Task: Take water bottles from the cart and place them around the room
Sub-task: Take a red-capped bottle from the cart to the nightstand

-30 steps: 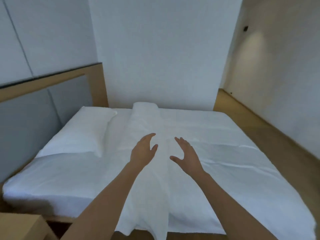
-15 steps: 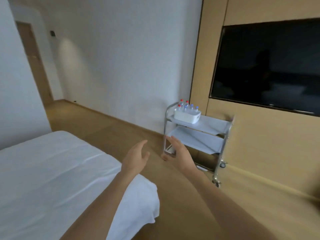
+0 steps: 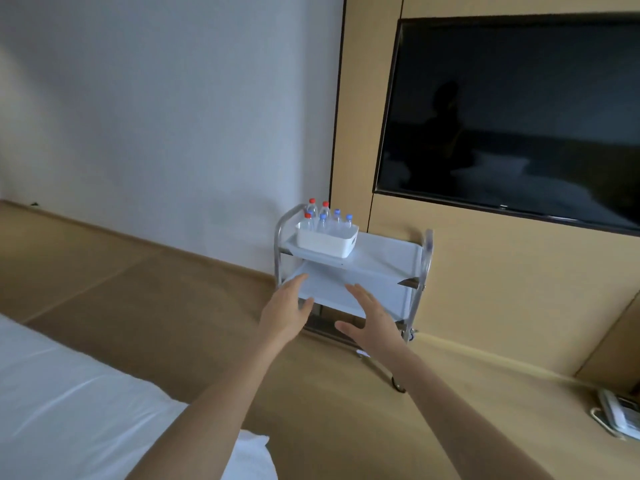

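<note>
The view has swung further right since half a second ago, bringing the cart closer to centre. The left hand (image 3: pixel 284 313) and right hand (image 3: pixel 371 318) reach forward — fingers spread and relaxed, holding nothing. Beyond them stands the two-shelf metal cart (image 3: pixel 388 258); the water bottles (image 3: pixel 323 216) sit upright in a white bin (image 3: pixel 325 239) on its top shelf. A dark wall-mounted television (image 3: pixel 512 116) hangs above, the white bed (image 3: pixel 69 403) at lower left.

Bottles (image 3: pixel 323 216) in bin (image 3: pixel 325 242) on cart (image 3: pixel 384 256)
</note>
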